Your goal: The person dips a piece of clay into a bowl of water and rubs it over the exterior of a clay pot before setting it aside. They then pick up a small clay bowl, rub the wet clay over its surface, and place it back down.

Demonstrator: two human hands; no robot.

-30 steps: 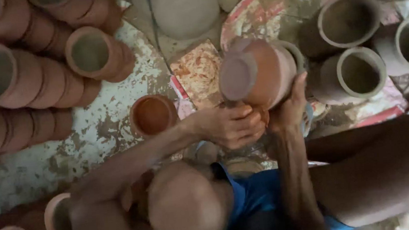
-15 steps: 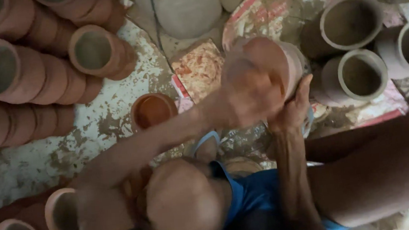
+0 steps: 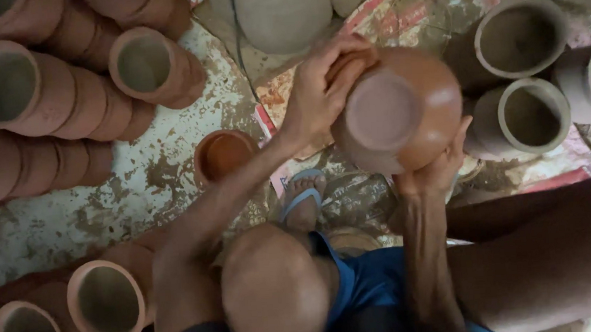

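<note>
1. On the far left lie stacks of clay pots, brown and on their sides, with their open mouths facing up toward us
2. Near the left bottom there are more clay pots lying the same way
3. A small orange bowl sits on the spotty floor, a little left of the middle
4. The left hand is laid over the far left side of the round pot. Its fingers are pressed together and curved over the pot's top edge
5. The round pot is red-brown and smooth. It is held up in the air in the middle, above a worn mat, with its flat bottom turned toward us
6. A foot in a blue sandal rests on the floor just under the pot, on the near side
7. The right hand holds the pot from the near right side. Its fingers are spread a bit and cup the pot's belly
8. On the far right stand grey pots, upright and close beside each other, with open mouths
</note>
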